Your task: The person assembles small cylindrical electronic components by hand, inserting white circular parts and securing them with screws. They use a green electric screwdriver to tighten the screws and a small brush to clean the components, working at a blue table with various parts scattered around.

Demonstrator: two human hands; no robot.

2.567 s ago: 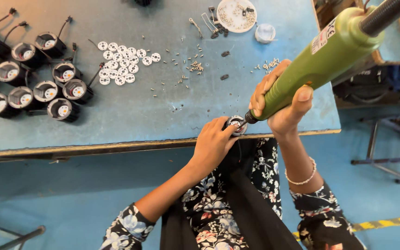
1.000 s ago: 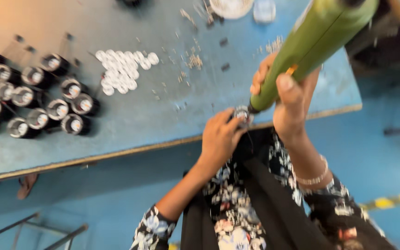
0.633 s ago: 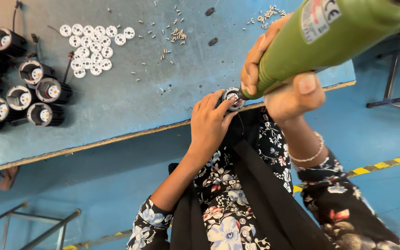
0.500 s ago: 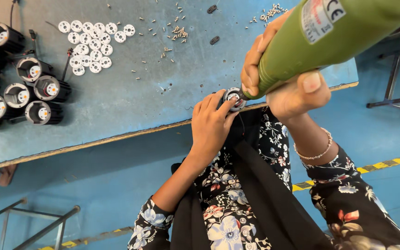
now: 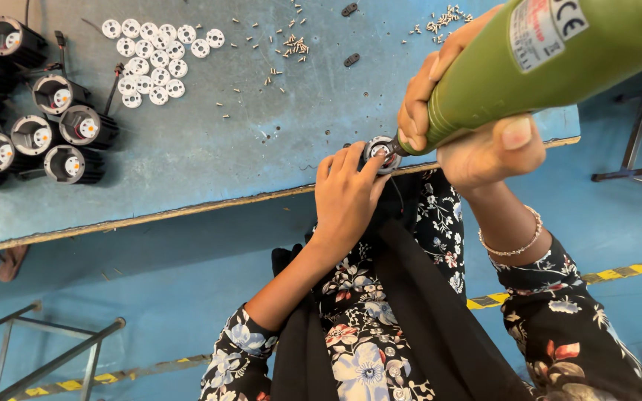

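Observation:
My right hand (image 5: 469, 122) is wrapped around a thick green electric screwdriver (image 5: 551, 59) that slants down to the left. Its tip rests on a small round black part with a white centre (image 5: 379, 151) at the near edge of the blue table (image 5: 209, 160). My left hand (image 5: 347, 197) grips that round part from below and the left, fingers curled round its rim. Most of the part is hidden by my fingers.
Several black cylindrical units with white centres (image 5: 35, 122) stand at the table's left. A cluster of white discs (image 5: 156, 59) lies at the back. Small screws (image 5: 291, 46) are scattered mid-table, more (image 5: 447, 16) at the back right. A metal frame (image 5: 53, 356) stands on the floor, lower left.
The view has shifted and closed in; the screwdriver now looks larger and lies flatter. Both hands stay on the round part at the table edge.

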